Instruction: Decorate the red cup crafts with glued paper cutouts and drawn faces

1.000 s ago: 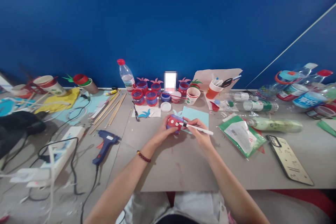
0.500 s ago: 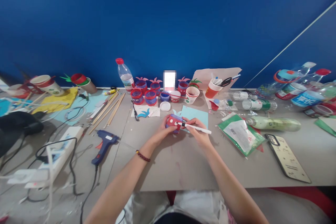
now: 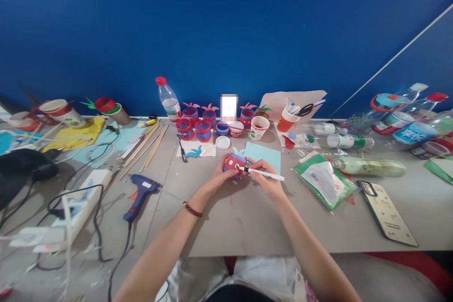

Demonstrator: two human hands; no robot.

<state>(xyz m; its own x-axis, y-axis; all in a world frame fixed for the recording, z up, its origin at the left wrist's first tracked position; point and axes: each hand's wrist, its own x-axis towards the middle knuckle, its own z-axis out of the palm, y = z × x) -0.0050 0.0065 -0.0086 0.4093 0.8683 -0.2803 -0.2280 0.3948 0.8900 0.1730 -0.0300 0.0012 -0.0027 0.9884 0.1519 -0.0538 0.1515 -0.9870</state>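
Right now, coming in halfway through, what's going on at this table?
A person's left hand holds a small red and purple cup with white dots on its side. The right hand holds a white marker, its dark tip at one dot; whether it touches is too small to tell. Similar cups stand behind, near the blue wall. A glue gun lies to the left, a phone to the right.
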